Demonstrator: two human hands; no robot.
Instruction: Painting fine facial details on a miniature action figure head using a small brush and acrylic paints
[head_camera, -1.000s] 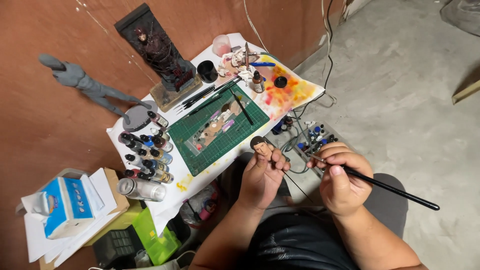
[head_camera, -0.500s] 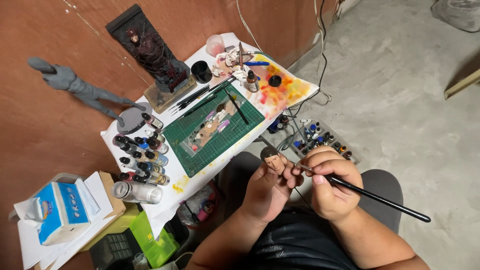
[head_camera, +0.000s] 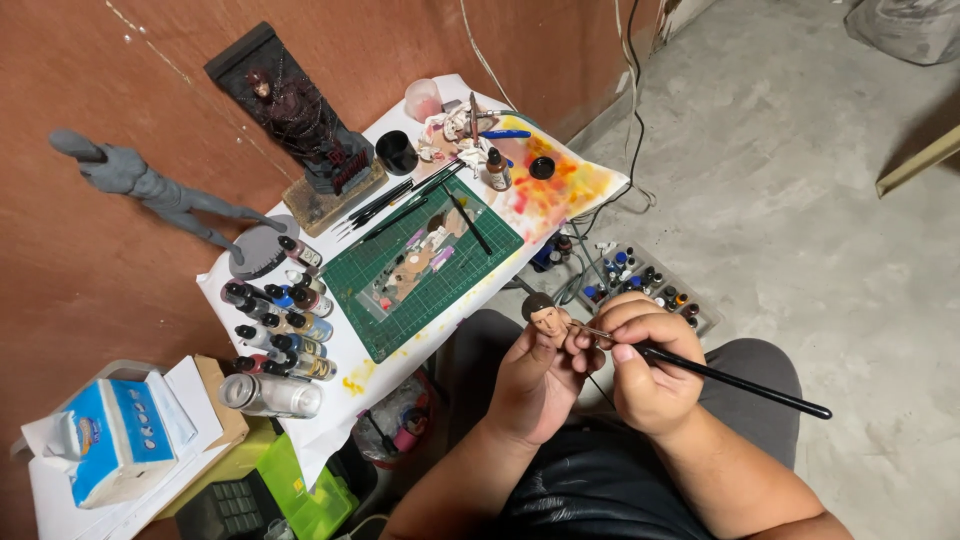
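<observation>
- hands meet over the lap, just off the near edge of the small white table (head_camera: 330, 345): the left hand (head_camera: 535, 385) pinches a tiny painted figure head (head_camera: 547, 318) upright between its fingertips, and the right hand (head_camera: 650, 370) is closed around a long black paintbrush (head_camera: 735, 380) like a pen, its tip at the side of the head's face.
- both grips are narrow and full; the little fingers touch, which steadies the work.
- risk, as i judge it: the head is held only by its fingertips, so a slip or a twitch could smear the paint or drop the piece to the concrete floor (head_camera: 800, 200).
- the brush handle sticks out far to the right, so a knock against the knee could jolt the tip.
- green cutting mat (head_camera: 430, 265) lies at the table's middle, paint bottles (head_camera: 275, 330) crowd the left edge, and the stained paper palette (head_camera: 555, 185) covers the far right corner; an elbow swing could tip the bottles.
- tray of paint pots (head_camera: 640, 285) sits on the floor just beyond the hands.
</observation>
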